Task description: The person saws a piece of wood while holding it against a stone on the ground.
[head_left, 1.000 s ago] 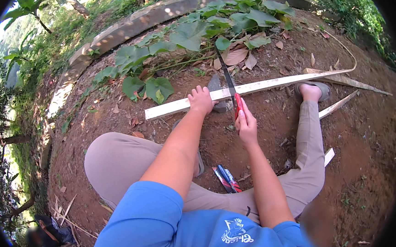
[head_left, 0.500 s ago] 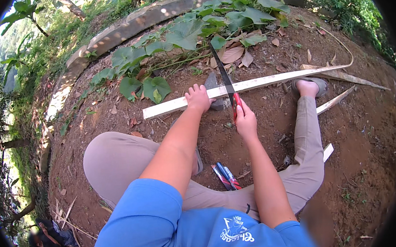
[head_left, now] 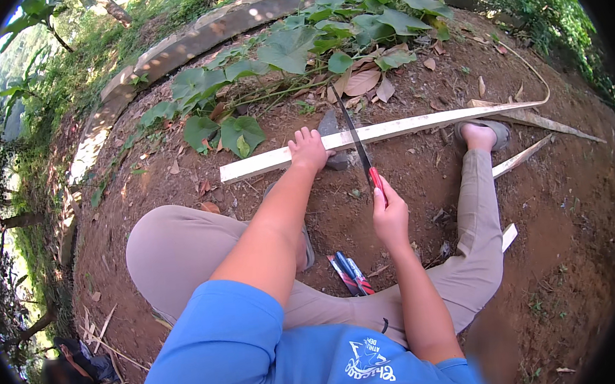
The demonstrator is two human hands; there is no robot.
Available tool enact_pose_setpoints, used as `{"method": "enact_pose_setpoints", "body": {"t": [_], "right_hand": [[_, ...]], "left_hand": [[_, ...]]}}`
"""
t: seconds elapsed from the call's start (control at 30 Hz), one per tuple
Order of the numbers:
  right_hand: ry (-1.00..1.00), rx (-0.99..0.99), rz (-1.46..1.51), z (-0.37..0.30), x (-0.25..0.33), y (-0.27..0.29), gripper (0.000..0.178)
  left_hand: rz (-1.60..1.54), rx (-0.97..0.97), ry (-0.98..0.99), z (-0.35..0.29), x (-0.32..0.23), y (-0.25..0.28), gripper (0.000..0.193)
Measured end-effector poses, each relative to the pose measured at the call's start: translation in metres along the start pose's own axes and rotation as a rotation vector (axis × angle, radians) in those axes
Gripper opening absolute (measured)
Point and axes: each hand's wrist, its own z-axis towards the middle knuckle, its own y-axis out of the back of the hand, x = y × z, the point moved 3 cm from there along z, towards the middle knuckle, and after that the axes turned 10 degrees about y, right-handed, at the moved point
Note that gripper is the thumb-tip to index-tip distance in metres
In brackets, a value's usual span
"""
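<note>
A long pale split strip of wood (head_left: pixel 417 124) lies across the bare dirt, resting on a grey stone (head_left: pixel 331 126). My left hand (head_left: pixel 309 150) presses down on the strip next to the stone. My right hand (head_left: pixel 390 216) grips the red handle of a long dark-bladed knife (head_left: pixel 352 134), whose blade crosses over the strip and points away from me. I sit on the ground in tan trousers, and my right foot in a sandal (head_left: pixel 480 134) touches the strip further right.
A red and blue folded tool (head_left: pixel 350 274) lies on the dirt between my legs. Broad-leaved plants (head_left: pixel 290 47) grow beyond the strip, in front of a curved concrete edge (head_left: pixel 190 40). Thinner split slivers (head_left: pixel 522 155) lie at the right.
My right hand has drawn the knife back toward me, lower in the picture, with the blade still crossing the strip. My left hand stays on the strip.
</note>
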Motion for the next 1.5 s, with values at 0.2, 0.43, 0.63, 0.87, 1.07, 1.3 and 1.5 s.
{"method": "enact_pose_setpoints", "body": {"t": [0.2,0.43,0.63,0.87,1.07,1.3,1.5], "right_hand": [[-0.134,-0.008,0.011,0.048,0.002,-0.017,0.043],[0.107,-0.107,-0.08,0.083,-0.01,-0.065,0.043],[0.045,-0.153,0.057,0.012,-0.012,-0.015,0.044],[-0.067,-0.081,0.026,-0.013,-0.001,0.002,0.042],[0.021,-0.06,0.008,0.079,-0.004,-0.035,0.04],[0.026,-0.088,-0.02,0.04,-0.006,-0.027,0.044],[-0.049,0.0,-0.063,-0.038,-0.014,0.021,0.043]], "left_hand": [[-0.02,0.019,0.005,-0.004,-0.001,0.002,0.081],[-0.002,0.022,0.04,-0.001,0.001,0.001,0.087],[0.017,-0.002,0.034,0.001,-0.004,-0.002,0.082],[0.056,-0.081,-0.016,-0.001,-0.001,-0.009,0.074],[0.045,-0.026,-0.023,-0.002,-0.002,-0.001,0.076],[0.019,-0.012,0.006,-0.007,-0.004,0.01,0.075],[0.028,-0.016,-0.015,-0.009,-0.001,0.004,0.074]]}}
